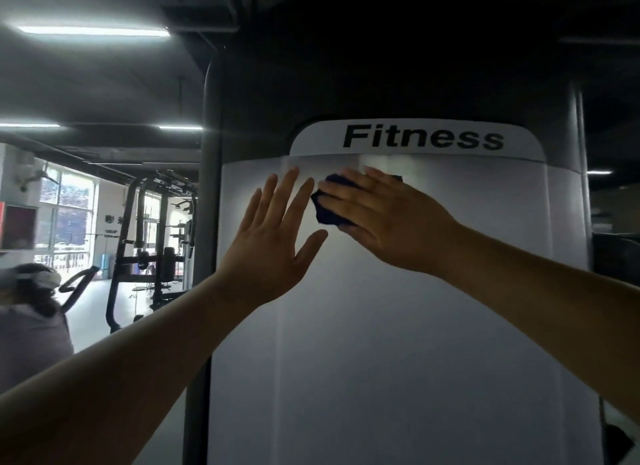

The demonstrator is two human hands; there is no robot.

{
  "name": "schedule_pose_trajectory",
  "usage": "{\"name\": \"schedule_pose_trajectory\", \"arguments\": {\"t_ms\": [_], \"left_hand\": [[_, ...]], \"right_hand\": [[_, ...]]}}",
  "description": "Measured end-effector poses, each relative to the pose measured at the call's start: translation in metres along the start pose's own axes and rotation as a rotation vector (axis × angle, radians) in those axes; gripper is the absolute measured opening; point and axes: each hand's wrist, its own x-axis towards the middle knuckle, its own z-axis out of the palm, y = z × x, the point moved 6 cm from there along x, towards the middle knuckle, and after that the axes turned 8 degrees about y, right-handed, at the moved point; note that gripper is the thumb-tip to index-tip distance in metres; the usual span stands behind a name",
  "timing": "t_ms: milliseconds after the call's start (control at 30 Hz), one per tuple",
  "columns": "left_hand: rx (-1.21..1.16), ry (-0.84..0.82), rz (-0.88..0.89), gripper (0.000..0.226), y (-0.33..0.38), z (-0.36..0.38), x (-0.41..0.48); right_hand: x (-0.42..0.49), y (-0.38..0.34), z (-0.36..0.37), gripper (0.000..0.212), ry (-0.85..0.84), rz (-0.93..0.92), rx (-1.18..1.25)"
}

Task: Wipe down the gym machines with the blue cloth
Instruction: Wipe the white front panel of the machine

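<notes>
A tall gym machine fills the view, its white shroud panel (398,326) topped by a band lettered "Fitness" (422,140). My right hand (388,219) lies flat with straight fingers on the bunched blue cloth (327,206), pressing it against the panel just below the lettering. Most of the cloth is hidden under that hand. My left hand (273,239) is held up beside it, fingers straight and spread, flat at the panel's upper left; whether it touches the panel is unclear.
A grey upright post (207,222) runs along the machine's left edge. Behind it stand black weight racks (152,250) near bright windows. A person wearing a headset (31,312) is at the lower left. Dark equipment sits at the far right.
</notes>
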Motion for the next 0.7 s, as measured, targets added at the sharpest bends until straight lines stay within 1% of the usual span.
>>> {"name": "schedule_pose_trajectory", "arguments": {"t_ms": [33, 100, 133, 167, 200, 267, 300, 333, 400, 433, 467, 500, 567, 600, 633, 700], "left_hand": [[0.015, -0.001, 0.015, 0.082, 0.003, 0.0, 0.001], [0.043, -0.004, 0.036, 0.084, 0.01, -0.001, 0.004], [0.055, -0.004, 0.038, 0.085, 0.013, -0.001, 0.005], [0.066, -0.002, 0.037, 0.087, 0.017, 0.0, 0.007], [0.075, 0.002, 0.039, 0.088, 0.021, 0.002, 0.009], [0.086, 0.02, 0.059, 0.09, 0.031, 0.003, 0.013], [0.09, 0.03, 0.077, 0.09, 0.035, 0.003, 0.015], [0.092, 0.031, 0.094, 0.09, 0.039, 0.003, 0.018], [0.095, 0.02, 0.107, 0.089, 0.046, 0.005, 0.023], [0.097, 0.021, 0.1, 0.088, 0.048, 0.006, 0.025], [0.101, 0.026, 0.089, 0.087, 0.049, 0.006, 0.026], [0.102, 0.032, 0.082, 0.086, 0.05, 0.008, 0.027], [0.103, 0.047, 0.085, 0.085, 0.051, 0.009, 0.027], [0.107, 0.053, 0.087, 0.085, 0.051, 0.009, 0.027], [0.112, 0.055, 0.085, 0.085, 0.052, 0.01, 0.027], [0.119, 0.063, 0.073, 0.084, 0.052, 0.011, 0.027]], "right_hand": [[-0.002, 0.015, -0.004, 0.058, 0.02, 0.063, -0.011], [-0.01, 0.044, -0.017, 0.056, 0.098, 0.369, -0.002], [-0.016, 0.048, -0.02, 0.056, 0.126, 0.465, 0.018], [-0.018, 0.041, -0.018, 0.057, 0.125, 0.458, 0.029], [-0.022, 0.029, -0.013, 0.058, 0.092, 0.366, 0.029], [-0.031, 0.008, -0.005, 0.06, 0.017, 0.076, 0.003], [-0.032, 0.012, -0.007, 0.06, 0.018, 0.02, -0.015], [-0.033, 0.022, -0.011, 0.059, 0.042, 0.071, -0.019], [-0.036, 0.044, -0.022, 0.056, 0.132, 0.378, 0.017], [-0.038, 0.047, -0.024, 0.056, 0.168, 0.49, 0.044], [-0.038, 0.044, -0.021, 0.056, 0.17, 0.504, 0.055], [-0.04, 0.037, -0.015, 0.056, 0.134, 0.437, 0.051], [-0.043, 0.027, -0.01, 0.058, 0.057, 0.186, 0.028], [-0.044, 0.033, -0.013, 0.058, 0.056, 0.146, 0.019], [-0.044, 0.044, -0.018, 0.058, 0.078, 0.22, 0.027], [-0.05, 0.066, -0.029, 0.057, 0.181, 0.549, 0.082]]}}
